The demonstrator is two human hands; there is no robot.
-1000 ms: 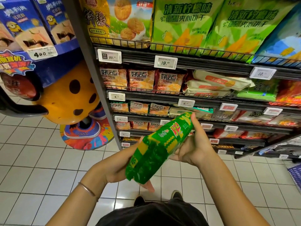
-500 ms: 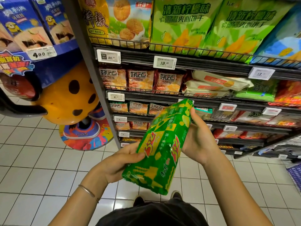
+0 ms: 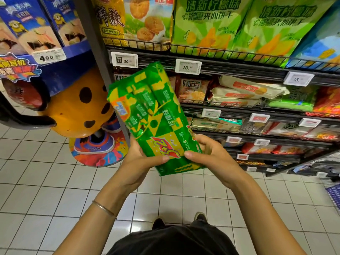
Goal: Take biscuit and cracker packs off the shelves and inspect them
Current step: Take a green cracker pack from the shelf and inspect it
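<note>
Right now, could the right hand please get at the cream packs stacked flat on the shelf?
Probably yes: nothing stands between the right hand and the cream packs, but it grips the green 3+2 pack, which the left hand also holds.

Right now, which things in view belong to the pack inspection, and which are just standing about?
In the job: green biscuit pack, held at its lower end by the left hand and right hand; shelved lime-green bags.
Just about: cookie-shaped display figure; price tags; floor tiles.
</note>
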